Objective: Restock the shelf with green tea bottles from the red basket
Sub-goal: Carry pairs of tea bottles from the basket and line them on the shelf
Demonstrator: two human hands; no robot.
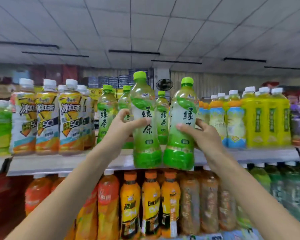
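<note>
Left hand point(123, 126) grips 1 green tea bottle point(146, 135) and right hand point(204, 135) a 2nd green tea bottle point(180, 148), fingers point(139, 122) curled round the waists, upright before the shelf point(59, 161) edge; full, slick and probably fairly heavy, so best held mid-body.

Head-worn view, facing shelf point(59, 162), close, tilted upward

The green-capped clear plastic tea bottles point(162, 116) standing on the grey metal shelf point(59, 163) are partly hidden by the two held bottles point(146, 135). The green bottles at lower right point(291, 193) are blurred beyond reading.
</note>
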